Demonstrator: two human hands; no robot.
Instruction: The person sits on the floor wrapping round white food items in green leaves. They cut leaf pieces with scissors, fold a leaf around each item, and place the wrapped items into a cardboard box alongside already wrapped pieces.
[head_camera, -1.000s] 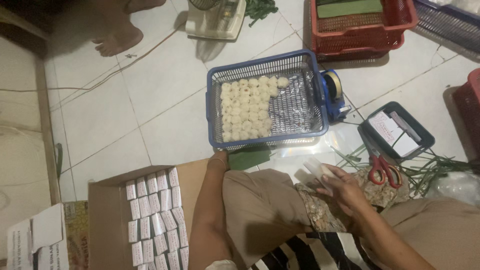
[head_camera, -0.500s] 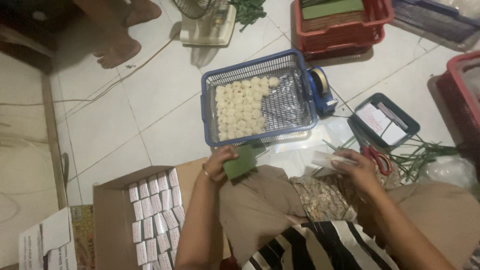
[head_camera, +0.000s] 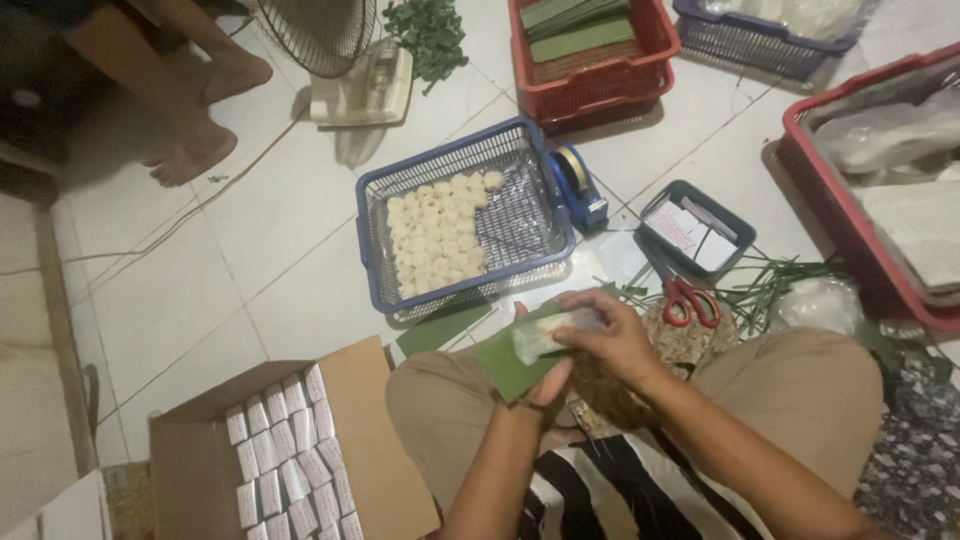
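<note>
I am seeing a pale wrapped piece (head_camera: 545, 335) lying on a green leaf strip (head_camera: 510, 362) at lower centre of the frame, just above the knees. The right hand (head_camera: 610, 335) is curling over the piece from the right, fingers bent and closed around its far end, the forearm running down to the lower right corner. The left hand (head_camera: 550, 378) is coming up from below, mostly hidden under the leaf; its fingers are cupping the strip from underneath, though how tightly I cannot tell. Just above the hands, a blue basket (head_camera: 372, 262) is holding rows of pale round cakes (head_camera: 435, 240), with a tape dispenser (head_camera: 577, 185) touching its right side. Red-handled scissors (head_camera: 690, 300) are lying right of the hands. A cardboard box (head_camera: 360, 440) of small white packets (head_camera: 285, 450) is sitting at lower left.
</note>
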